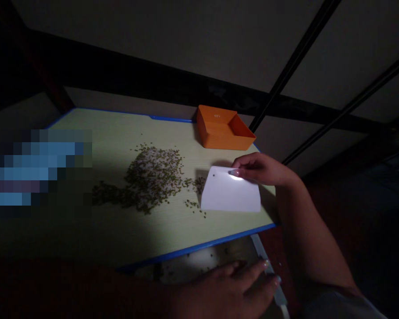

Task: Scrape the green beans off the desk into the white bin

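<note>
The white scraper (pixel 231 192) is over the right part of the desk (pixel 99 128), and everything else can be placed from it. The right hand (pixel 261 170) pinches its far edge, thumb on top and the other fingers behind, so the grasp is firm on one side only. The heap (pixel 154 177) of small greenish bits lies to the left of the scraper, with loose bits (pixel 191 204) trailing up to its left side. The orange tray (pixel 229 141) sits beyond it, apart from it. Nearer the body than the scraper, past the blue edge, the left hand (pixel 232 288) has its fingers loosely spread, nothing seen in them, beside the rim of the container (pixel 258 247).

Whether the scraper's long edge meets the desk cannot be told. For good control, that edge would best sit flush, lightly pressed and slightly leaned, with short, slow strokes so bits neither slip under nor scatter. A grip nearer the middle would probably steady it, and the dim light calls for care over the stragglers.
</note>
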`<move>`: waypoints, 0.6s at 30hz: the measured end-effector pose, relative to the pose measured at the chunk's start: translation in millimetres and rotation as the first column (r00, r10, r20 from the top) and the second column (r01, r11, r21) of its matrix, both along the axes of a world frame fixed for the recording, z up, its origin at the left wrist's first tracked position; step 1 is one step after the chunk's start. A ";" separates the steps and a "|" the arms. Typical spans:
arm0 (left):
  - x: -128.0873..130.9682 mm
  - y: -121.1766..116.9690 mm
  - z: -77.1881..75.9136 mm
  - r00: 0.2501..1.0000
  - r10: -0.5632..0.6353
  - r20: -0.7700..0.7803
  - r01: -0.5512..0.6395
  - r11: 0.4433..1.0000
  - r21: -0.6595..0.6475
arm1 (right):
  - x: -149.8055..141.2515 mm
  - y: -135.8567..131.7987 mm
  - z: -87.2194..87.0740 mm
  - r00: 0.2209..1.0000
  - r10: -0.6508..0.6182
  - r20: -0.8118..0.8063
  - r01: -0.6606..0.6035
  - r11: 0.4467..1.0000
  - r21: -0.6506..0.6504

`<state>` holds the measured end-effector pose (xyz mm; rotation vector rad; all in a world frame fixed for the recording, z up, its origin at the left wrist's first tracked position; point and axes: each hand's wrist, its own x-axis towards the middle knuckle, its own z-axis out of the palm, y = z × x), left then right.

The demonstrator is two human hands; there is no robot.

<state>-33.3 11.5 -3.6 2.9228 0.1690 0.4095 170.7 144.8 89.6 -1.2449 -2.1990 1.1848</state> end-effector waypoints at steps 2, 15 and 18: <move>-0.3 0.2 1.3 1.000 -0.010 0.005 0.010 0.999 0.033 | 0.3 0.4 -0.5 1.000 -0.006 -0.003 0.006 1.000 0.005; 0.6 2.9 -2.6 0.999 -0.024 0.022 0.022 0.996 0.082 | -4.7 0.3 -2.2 0.999 -0.046 -0.019 0.046 0.999 0.001; 0.9 3.3 -2.7 0.999 -0.019 0.038 0.016 0.995 0.096 | -4.4 0.4 -2.7 1.000 -0.016 -0.014 0.016 1.000 -0.010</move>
